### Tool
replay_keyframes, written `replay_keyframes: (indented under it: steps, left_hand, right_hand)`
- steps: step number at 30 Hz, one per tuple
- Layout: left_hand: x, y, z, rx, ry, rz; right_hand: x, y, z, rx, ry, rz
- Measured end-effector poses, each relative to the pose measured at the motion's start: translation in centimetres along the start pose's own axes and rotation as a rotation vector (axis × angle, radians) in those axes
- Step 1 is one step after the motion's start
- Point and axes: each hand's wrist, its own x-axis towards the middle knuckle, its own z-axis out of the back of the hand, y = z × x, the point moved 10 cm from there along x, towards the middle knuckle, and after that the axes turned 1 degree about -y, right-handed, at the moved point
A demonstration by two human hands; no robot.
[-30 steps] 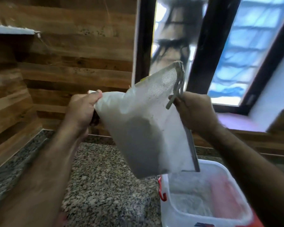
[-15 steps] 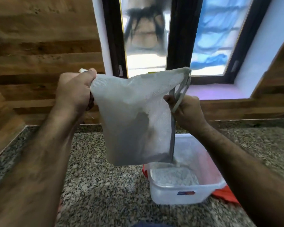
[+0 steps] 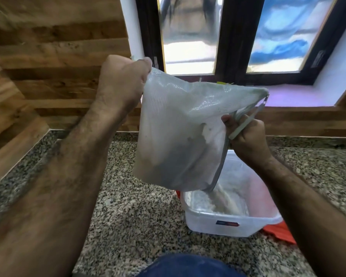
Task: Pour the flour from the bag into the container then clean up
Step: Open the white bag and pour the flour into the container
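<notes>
1. On the granite counter [image 3: 128,216], at five o'clock, sits the clear container [image 3: 228,226].
2. Above it hangs the tilted mesh bag [image 3: 174,136], spilling flour [image 3: 222,198] inside.
3. Left hand [image 3: 122,82], eleven o'clock, grips one corner.
4. Right hand [image 3: 248,140], three o'clock, clenches its strap.

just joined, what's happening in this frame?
A person is tipping a mesh zip bag of flour over a clear plastic container on the granite counter. The left hand lifts one top corner of the bag high; the right hand grips the zipper edge. Flour is streaming from the bag's low corner into the container, which already holds some. Some flour remains in the bag. A red lid lies under the container.
</notes>
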Motion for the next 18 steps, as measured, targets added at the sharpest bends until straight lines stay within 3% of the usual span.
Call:
replay_keyframes:
  steps: [7, 18]
  left_hand:
    - [-1.3, -1.3, -2.0, 0.127, -0.040, -0.067]
    - [-2.8, -3.1, -5.8, 0.304, 0.044, -0.148]
  right_hand:
    - [-1.9, -3.3, 0.1, 0.130, 0.089, -0.139]
    - [-5.1, -7.3, 0.1, 0.331, 0.120, -0.391]
